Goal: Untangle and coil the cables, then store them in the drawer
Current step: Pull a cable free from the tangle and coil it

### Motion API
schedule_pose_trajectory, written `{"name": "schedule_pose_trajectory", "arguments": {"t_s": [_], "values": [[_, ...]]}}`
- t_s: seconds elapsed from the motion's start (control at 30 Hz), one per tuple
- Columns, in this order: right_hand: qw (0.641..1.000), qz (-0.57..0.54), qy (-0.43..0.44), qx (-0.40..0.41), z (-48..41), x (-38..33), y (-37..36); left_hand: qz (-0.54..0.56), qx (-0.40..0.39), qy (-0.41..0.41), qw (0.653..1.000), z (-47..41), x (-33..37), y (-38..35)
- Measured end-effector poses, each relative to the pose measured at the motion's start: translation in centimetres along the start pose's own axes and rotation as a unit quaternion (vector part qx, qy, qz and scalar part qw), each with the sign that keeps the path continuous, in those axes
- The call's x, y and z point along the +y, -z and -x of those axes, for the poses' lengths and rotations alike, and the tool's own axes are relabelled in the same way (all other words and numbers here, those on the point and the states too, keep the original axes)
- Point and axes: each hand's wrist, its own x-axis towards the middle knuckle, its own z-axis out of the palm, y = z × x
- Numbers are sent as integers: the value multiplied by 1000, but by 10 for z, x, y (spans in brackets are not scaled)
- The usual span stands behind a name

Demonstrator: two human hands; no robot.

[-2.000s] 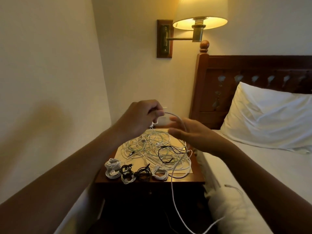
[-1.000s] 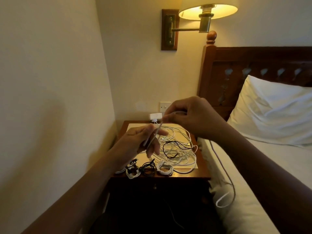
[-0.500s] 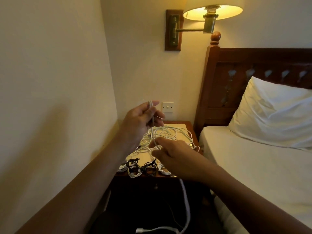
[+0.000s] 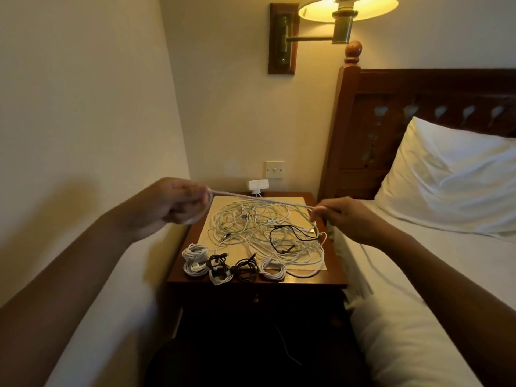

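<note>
The nightstand bears a pale mat under a tangle of cables. Coiled cables line its 6 o'clock edge, and a white adapter, perhaps wall-plugged, is at 12 o'clock.

1 view only: head-worn, wide-angle. Looks forward and down, facing the room corner. Table sits centre frame, near, its top seen from above and its front face in shadow below. Left arm enters from lower left, right arm from lower right, both reaching away from the lens. Wall fills the left of the frame, bed the lower right, headboard upper right. Lamp cut by the top edge.
</note>
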Motion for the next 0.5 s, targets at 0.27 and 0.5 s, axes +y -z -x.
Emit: {"name": "schedule_pose_trajectory", "arguments": {"t_s": [0.27,0.5], "values": [[989,59,-130,-48,33,75,-43,315,251,-15,915,-25,-28,47],[974,87,-206,-30,56,120,-53,324,218,-13,921,-22,-28,21]]}}
